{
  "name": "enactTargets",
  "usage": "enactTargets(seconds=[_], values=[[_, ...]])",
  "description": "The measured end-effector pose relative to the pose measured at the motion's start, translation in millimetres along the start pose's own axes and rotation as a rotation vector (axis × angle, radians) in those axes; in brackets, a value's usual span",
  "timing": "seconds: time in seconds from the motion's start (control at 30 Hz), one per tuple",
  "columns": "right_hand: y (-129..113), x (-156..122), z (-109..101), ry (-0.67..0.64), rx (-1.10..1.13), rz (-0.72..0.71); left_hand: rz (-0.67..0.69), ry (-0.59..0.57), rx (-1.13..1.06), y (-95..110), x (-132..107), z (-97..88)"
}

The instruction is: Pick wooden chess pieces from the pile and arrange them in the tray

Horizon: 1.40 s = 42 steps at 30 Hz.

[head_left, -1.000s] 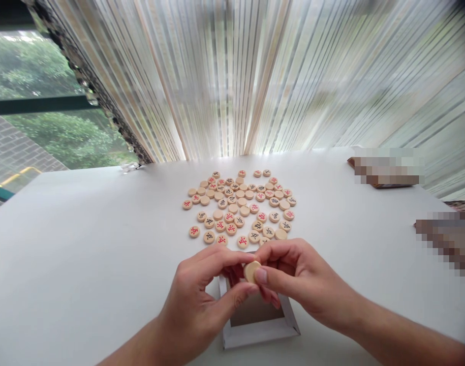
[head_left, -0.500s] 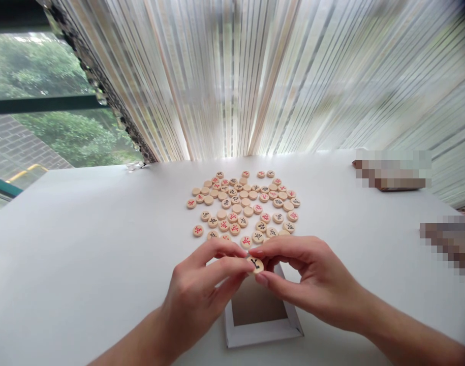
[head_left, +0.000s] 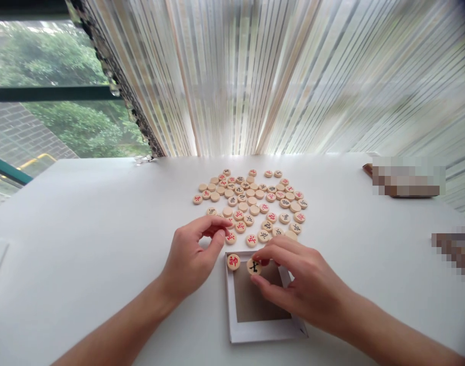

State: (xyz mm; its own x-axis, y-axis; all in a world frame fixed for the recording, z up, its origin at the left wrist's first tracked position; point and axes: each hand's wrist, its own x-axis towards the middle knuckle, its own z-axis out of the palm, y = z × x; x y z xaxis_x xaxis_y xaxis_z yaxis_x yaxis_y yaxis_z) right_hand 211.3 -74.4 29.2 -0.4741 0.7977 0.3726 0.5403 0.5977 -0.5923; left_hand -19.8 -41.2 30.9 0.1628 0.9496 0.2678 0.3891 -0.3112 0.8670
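My right hand pinches a round wooden piece with a black character and sets it at the top edge of a shallow white box. A piece with a red character lies in the box's top left corner. My left hand has reached to the near edge of the pile of wooden pieces, its thumb and forefinger closing on a piece with a red mark at the pile's near left.
The pieces are spread on a white table. Striped curtains hang behind it, with a window at the left. Blurred-out items lie at the table's right edge.
Both hands held one piece together above the box. Now the hands have parted: the right lowers the black-marked piece into the box, the left has moved forward to the pile.
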Motion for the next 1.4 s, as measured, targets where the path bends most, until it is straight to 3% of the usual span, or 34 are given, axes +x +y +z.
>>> enactTargets(seconds=[0.1, 0.93, 1.2, 1.4], values=[[2, -1, 8, -0.055, -0.061, -0.029, -0.076, -0.037, 0.006, -5, 1, 3.7], [1, 1, 20, -0.054, -0.210, -0.070, -0.007, -0.035, 0.106, -6, -1, 8.7], [0, -2, 9, -0.027, -0.193, -0.098, -0.027, -0.017, 0.116, -3, 0, 5.7], [9, 3, -7, 0.100, -0.216, -0.077, -0.023, 0.027, 0.151, -5, 4, 0.2]])
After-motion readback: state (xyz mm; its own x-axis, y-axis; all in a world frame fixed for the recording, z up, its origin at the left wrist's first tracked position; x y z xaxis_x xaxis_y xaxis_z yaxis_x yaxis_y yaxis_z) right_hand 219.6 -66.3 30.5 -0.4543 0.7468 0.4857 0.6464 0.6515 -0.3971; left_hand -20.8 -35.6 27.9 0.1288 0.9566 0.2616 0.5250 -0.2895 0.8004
